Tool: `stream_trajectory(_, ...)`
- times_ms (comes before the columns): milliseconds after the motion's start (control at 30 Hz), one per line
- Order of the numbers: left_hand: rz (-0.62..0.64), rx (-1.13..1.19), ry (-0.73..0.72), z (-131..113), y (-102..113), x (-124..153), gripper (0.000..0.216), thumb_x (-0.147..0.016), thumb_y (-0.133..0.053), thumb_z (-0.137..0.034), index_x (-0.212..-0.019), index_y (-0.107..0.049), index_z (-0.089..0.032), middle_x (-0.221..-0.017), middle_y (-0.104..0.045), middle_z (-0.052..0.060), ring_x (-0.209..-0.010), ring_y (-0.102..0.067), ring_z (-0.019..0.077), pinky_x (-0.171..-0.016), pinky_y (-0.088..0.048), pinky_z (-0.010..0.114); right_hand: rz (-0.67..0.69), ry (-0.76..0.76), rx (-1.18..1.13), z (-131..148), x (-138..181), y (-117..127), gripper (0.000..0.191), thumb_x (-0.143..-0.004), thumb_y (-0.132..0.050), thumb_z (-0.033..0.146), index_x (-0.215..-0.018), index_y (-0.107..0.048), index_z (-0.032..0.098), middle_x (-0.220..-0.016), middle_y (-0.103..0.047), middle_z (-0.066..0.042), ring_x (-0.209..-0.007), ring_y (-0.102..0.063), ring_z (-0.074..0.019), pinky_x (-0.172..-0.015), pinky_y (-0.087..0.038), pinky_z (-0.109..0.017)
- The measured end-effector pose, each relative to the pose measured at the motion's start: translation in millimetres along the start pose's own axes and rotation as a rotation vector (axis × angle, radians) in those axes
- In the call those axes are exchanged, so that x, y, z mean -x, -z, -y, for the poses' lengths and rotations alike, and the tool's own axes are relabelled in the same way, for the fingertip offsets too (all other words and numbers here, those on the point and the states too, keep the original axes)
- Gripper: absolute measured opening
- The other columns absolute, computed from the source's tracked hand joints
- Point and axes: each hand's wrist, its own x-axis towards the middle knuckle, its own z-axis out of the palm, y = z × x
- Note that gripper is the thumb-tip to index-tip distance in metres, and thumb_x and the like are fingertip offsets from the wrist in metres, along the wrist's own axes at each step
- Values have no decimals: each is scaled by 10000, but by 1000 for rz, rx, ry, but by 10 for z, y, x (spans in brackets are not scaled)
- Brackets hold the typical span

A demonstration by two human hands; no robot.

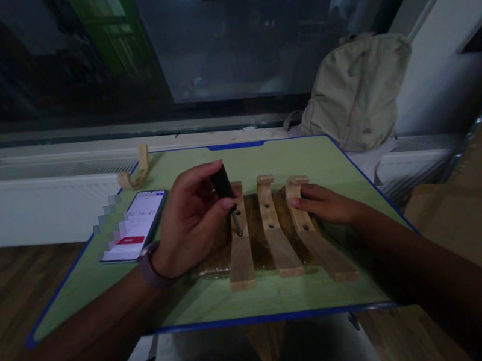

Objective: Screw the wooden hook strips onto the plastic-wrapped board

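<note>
My left hand [192,218] is closed round the black handle of a screwdriver [222,182]. The shaft slants down and its tip meets the left wooden hook [241,263] at the lower hole. Two more hooks lie alongside: the middle wooden hook [283,250] with two dark holes, and the right wooden hook [325,249]. My right hand [324,204] grips the right hook near its curved upper end, thumb on its face; its other fingers are partly hidden. All three hooks rest across a brown, shiny tape-wrapped slab [256,233].
The green table [174,310] has a blue edge. At its left lies a phone [136,224] with a lit timer screen. Another wooden hook [141,169] stands at the back left corner. A beige backpack [355,95] leans by the window; cardboard [470,211] stands right.
</note>
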Motion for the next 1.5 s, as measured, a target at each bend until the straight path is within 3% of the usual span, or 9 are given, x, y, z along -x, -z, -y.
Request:
stream_trajectory(200, -22, 102, 108, -20, -54, 39, 476, -1000, -581, -254, -1451, -469, -354, -1118, -708, 56, -905, -713, 173, -843, -622, 379, 21, 25, 7, 53, -13, 3, 355, -947, -550, 496, -1020, -750, 212, -1110, -769, -97, -1074, -703, -321, -971, -548, -462)
stream_trajectory(300, -5, 120, 100, -17, -35, 49, 446, -989, -607, -309, -1423, -509, -329, -1099, -703, 54, -931, -713, 178, -826, -619, 352, 5, 16, 25, 30, -3, 3, 353, -948, -553, 491, -1018, -748, 206, -1098, -771, -99, -1056, -708, -320, -954, -553, -458)
stream_trajectory(433, -7, 17, 52, -31, 6, 29, 512, -891, -737, -193, -1355, -568, -328, -1109, -668, 16, -955, -699, 150, -841, -615, 308, -11, 2, 18, -14, 14, -7, 359, -950, -558, 504, -1024, -741, 204, -1083, -774, -82, -1039, -711, -302, -935, -561, -438)
stream_trajectory(600, -25, 39, 122, -58, -23, 31, 486, -951, -652, -199, -1398, -519, -336, -1140, -658, 34, -958, -695, 169, -834, -621, 345, 10, -7, 4, -23, 15, 0, 381, -952, -557, 527, -1041, -746, 209, -1104, -773, -78, -1023, -707, -296, -930, -564, -433)
stream_trajectory(700, -13, 81, 76, -35, -28, 31, 425, -990, -592, -222, -1394, -520, -333, -1058, -671, 29, -905, -699, 158, -792, -620, 332, 22, -7, 21, -18, 5, 9, 385, -957, -548, 523, -1028, -746, 200, -1072, -774, -85, -989, -707, -287, -913, -566, -426)
stream_trajectory(933, -16, 27, 21, -16, 3, -6, 442, -901, -705, -139, -1290, -563, -296, -995, -692, 5, -843, -711, 133, -756, -619, 284, 17, -11, -5, -3, -3, 0, 369, -948, -565, 514, -1042, -745, 205, -1071, -774, -85, -1022, -705, -300, -942, -551, -439)
stream_trajectory(1167, -9, 132, 81, 19, -32, 36, 481, -1003, -562, -213, -1447, -406, -316, -1160, -696, 69, -876, -718, 150, -848, -627, 377, 6, 12, -29, -5, -5, -11, 388, -947, -571, 518, -1078, -738, 193, -1098, -771, -86, -1012, -706, -284, -910, -566, -413)
stream_trajectory(1300, -49, 109, 38, 25, -22, 26, 382, -961, -633, -210, -1320, -524, -286, -1204, -631, 54, -916, -702, 134, -821, -608, 314, 18, 12, -4, -14, -8, -3, 384, -947, -558, 518, -1032, -735, 188, -1030, -773, -86, -953, -709, -276, -865, -572, -407)
stream_trajectory(1500, -126, -56, 35, 1, 9, -7, 420, -875, -749, -200, -1262, -621, -298, -1058, -633, 20, -865, -644, 117, -732, -584, 228, 7, -5, 12, 7, 3, 2, 364, -947, -564, 520, -994, -745, 208, -1038, -775, -76, -984, -708, -286, -882, -568, -403)
